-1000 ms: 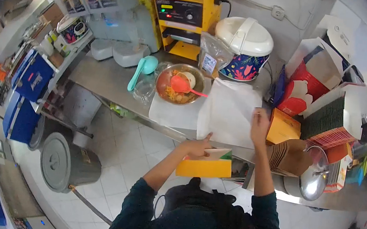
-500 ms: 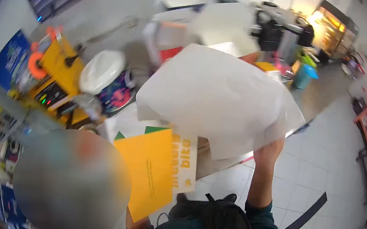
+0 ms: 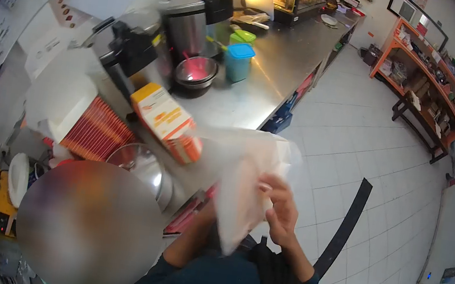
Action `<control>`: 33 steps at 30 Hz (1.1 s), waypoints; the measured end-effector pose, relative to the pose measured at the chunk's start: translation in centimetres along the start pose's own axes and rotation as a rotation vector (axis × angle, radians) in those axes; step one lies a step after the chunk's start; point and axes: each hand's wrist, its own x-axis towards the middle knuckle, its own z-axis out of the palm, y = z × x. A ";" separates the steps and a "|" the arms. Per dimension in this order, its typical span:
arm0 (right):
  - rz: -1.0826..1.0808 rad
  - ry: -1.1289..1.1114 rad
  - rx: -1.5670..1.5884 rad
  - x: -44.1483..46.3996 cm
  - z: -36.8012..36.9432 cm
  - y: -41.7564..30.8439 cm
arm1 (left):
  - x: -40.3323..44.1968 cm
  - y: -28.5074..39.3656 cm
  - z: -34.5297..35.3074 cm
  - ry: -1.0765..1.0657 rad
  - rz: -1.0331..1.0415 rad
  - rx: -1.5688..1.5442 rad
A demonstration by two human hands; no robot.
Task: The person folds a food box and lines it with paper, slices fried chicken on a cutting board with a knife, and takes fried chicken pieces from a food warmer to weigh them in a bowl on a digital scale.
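Observation:
A thin, see-through white sheet or bag (image 3: 239, 202) hangs folded in front of my body, blurred by motion. My left hand (image 3: 248, 182) is behind it and shows only as a faint tint through the material, which it seems to hold up. At the sheet's right side is my right hand (image 3: 280, 210), its fingers bent and its thumb apart from them. The fingertips are close to the sheet's edge; whether they touch it I cannot tell.
Left of the hands stand an orange and white box (image 3: 166, 122), a metal bowl (image 3: 147, 174) and a stack of red-edged packs (image 3: 99, 133). Farther back on the steel counter (image 3: 276, 62) are large metal dispensers (image 3: 183, 22) and a blue container (image 3: 238, 62). An orange shelf (image 3: 423, 71) stands right.
The view has swung to the right. Earlier my right hand held a wide white sheet spread flat and a yellow sheet was at my left hand; now white material hangs folded and the yellow sheet is out of view.

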 end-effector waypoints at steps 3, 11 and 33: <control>0.259 0.348 0.345 2.7 -4.5 4.6 | 7.0 -1.4 2.0 0.054 0.017 0.353; 0.470 0.645 0.187 17.6 -20.1 15.7 | 30.4 -7.6 2.8 0.176 -0.154 0.925; 0.480 0.204 0.040 58.3 -43.6 37.7 | 73.8 -18.1 0.1 0.515 0.185 0.504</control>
